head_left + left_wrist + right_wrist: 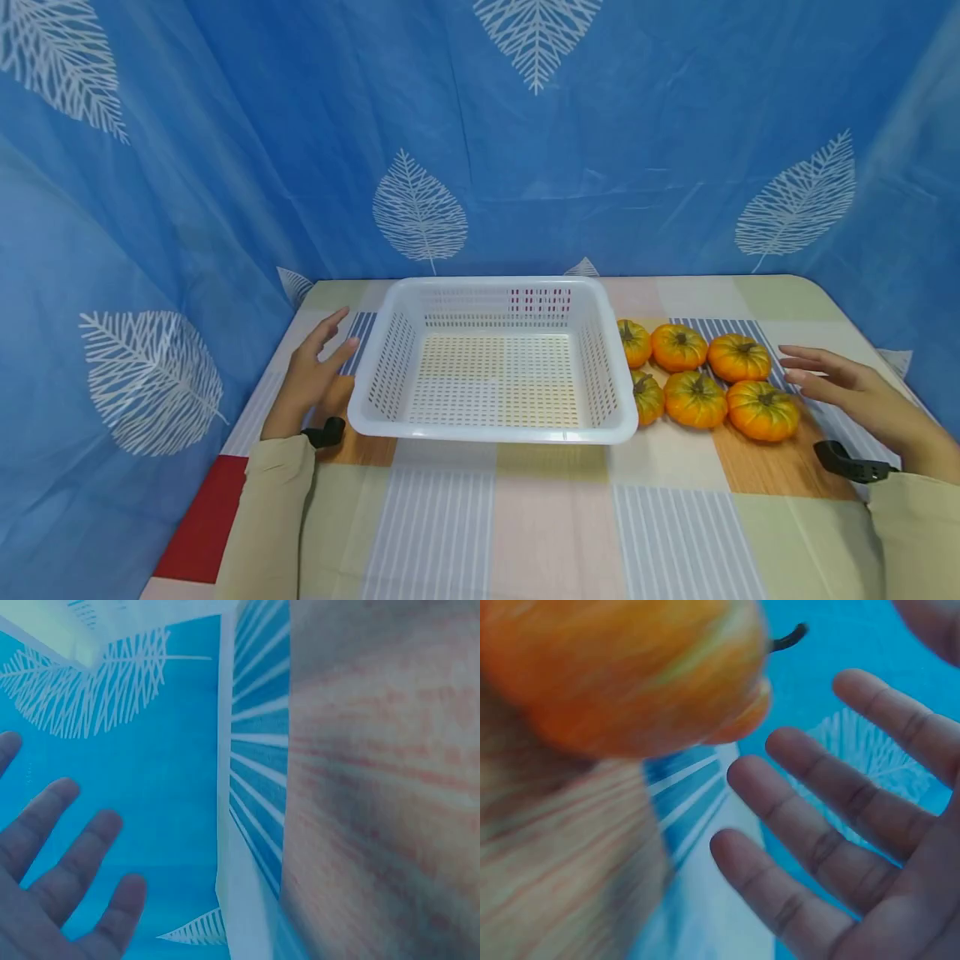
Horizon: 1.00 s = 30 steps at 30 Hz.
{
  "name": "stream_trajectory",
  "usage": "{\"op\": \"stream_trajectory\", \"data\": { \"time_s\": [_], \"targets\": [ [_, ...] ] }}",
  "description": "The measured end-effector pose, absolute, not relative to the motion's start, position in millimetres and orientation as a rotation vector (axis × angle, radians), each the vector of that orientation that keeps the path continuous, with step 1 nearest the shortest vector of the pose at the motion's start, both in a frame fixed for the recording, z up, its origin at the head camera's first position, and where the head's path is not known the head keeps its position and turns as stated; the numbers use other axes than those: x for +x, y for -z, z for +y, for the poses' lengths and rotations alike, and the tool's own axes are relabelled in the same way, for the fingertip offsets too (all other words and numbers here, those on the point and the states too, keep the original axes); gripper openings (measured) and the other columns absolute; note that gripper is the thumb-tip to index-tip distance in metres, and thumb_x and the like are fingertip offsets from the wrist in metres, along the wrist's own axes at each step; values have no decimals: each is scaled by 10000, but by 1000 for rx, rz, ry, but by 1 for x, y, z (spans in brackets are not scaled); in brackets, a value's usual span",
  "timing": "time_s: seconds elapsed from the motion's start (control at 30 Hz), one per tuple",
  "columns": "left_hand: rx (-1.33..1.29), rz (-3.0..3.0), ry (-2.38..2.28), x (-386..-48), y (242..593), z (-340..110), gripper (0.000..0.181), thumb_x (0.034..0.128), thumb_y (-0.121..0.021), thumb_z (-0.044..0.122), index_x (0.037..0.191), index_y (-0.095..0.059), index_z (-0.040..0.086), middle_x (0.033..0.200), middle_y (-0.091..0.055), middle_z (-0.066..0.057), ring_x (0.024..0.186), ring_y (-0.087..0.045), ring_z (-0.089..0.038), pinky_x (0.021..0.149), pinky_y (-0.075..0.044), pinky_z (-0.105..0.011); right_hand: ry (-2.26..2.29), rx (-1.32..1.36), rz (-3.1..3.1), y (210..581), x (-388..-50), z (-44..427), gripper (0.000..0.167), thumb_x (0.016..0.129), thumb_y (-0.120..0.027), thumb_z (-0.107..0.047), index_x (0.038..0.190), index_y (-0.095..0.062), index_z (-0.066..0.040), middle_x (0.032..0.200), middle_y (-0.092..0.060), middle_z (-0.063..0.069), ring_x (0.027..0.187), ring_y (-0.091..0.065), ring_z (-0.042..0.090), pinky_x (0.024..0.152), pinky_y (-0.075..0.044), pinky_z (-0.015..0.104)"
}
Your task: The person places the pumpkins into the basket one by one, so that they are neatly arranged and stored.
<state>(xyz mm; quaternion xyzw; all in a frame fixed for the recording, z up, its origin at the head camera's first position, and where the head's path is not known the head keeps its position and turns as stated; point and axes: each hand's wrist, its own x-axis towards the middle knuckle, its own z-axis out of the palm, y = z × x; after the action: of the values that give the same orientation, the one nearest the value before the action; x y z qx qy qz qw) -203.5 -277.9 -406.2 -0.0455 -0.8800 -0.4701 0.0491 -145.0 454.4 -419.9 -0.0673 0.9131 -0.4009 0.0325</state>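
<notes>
A white plastic basket (pixel 491 435) with slotted walls stands near the middle of the table, nothing inside it. To its right, several small orange pumpkins (pixel 762 411) lie in two rows, the leftmost ones partly behind the basket's rim. My left hand (pixel 309 375) hovers just left of the basket, apart from it, fingers spread and relaxed. On the other side, my right hand (pixel 862 396) is held right of the pumpkins without touching them. In the right wrist view its straight fingers (pixel 810 776) show beside a pumpkin (pixel 630 667).
A patchwork-patterned cloth (pixel 555 533) covers the table. Behind and at the left hangs a blue curtain (pixel 637 167) with white leaf prints. Each wrist wears a black camera mount (pixel 851 463), and both arms have beige sleeves (pixel 270 508).
</notes>
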Motion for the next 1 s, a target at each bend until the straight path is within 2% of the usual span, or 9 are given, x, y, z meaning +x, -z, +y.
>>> {"op": "stream_trajectory", "data": {
  "time_s": [0.1, 0.23, 0.33, 0.5, 0.57, 0.67, 0.8, 0.93, 1.0],
  "targets": [
    [-204, -2631, 1550, -204, 407, -277, 669, 1101, -596, 224, 1686, -320, 51, 1741, -285, -244, 1593, -258, -488, 1260, -191, -692, 1271, -188, 2757, 429, -143, 459, 498, 1136, -546, -176, 1627, -462, -159, 1227, -426, -474, 1040, -491, -255, 766, -480, 68],
    [-309, -2536, 1747, -205, 411, -276, 615, 1118, -519, 129, 1673, -294, -15, 1726, -277, -290, 1582, -259, -511, 1258, -211, -680, 1372, -201, 2678, 440, -141, 463, 460, 1153, -496, -163, 1587, -501, -314, 1254, -424, -449, 1056, -515, -236, 790, -497, 81],
    [-346, -2498, 1889, -204, 411, -275, 623, 1129, -468, 115, 1692, -229, -5, 1728, -252, -306, 1575, -262, -529, 1245, -217, -707, 1437, -260, 2618, 446, -140, 468, 496, 1152, -473, -123, 1561, -504, -402, 1302, -453, -438, 1106, -496, -238, 817, -470, 70],
    [-348, -2454, 2070, -202, 411, -275, 667, 1134, -439, 161, 1724, -143, 63, 1752, -231, -258, 1577, -275, -503, 1256, -219, -687, 1569, -433, 2502, 455, -141, 477, 607, 1099, -475, 61, 1543, -533, -349, 1344, -577, -357, 1166, -541, -174, 860, -451, 61],
    [-346, -2423, 2129, -203, 412, -274, 673, 1131, -439, 157, 1726, -138, 70, 1758, -232, -238, 1584, -272, -482, 1275, -226, -628, 1639, -485, 2437, 457, -141, 478, 677, 1056, -485, 142, 1518, -551, -349, 1364, -599, -320, 1172, -572, -135, 877, -466, 69],
    [-341, -2372, 2221, -203, 414, -274, 685, 1124, -457, 150, 1726, -140, 70, 1765, -223, -219, 1591, -279, -428, 1270, -297, -465, 1654, -523, 2395, 459, -141, 479, 759, 1004, -527, 190, 1524, -537, -362, 1415, -572, -323, 1196, -565, -125, 888, -474, 81],
    [-381, -2327, 2307, -203, 419, -274, 708, 1117, -493, 158, 1724, -140, 69, 1775, -183, -214, 1548, -354, -267, 1154, -369, -260, 1550, -505, 2438, 459, -140, 479, 788, 987, -577, 166, 1552, -494, -377, 1441, -477, -391, 1223, -489, -189, 886, -441, 70],
    [-468, -2270, 2363, -203, 424, -274, 732, 1103, -539, 162, 1716, -151, 60, 1766, -145, -248, 1425, -455, -113, 1099, -425, -212, 1446, -427, 2432, 458, -139, 478, 776, 1016, -598, 77, 1611, -428, -392, 1439, -367, -432, 1228, -400, -254, 929, -404, 86],
    [-524, -2250, 2373, -204, 426, -274, 731, 1096, -540, 147, 1711, -156, 51, 1756, -127, -279, 1385, -481, -94, 1088, -451, -217, 1388, -390, 2431, 457, -140, 477, 777, 1034, -601, 27, 1643, -381, -403, 1437, -329, -425, 1207, -371, -278, 911, -395, 88]
  ]
}}
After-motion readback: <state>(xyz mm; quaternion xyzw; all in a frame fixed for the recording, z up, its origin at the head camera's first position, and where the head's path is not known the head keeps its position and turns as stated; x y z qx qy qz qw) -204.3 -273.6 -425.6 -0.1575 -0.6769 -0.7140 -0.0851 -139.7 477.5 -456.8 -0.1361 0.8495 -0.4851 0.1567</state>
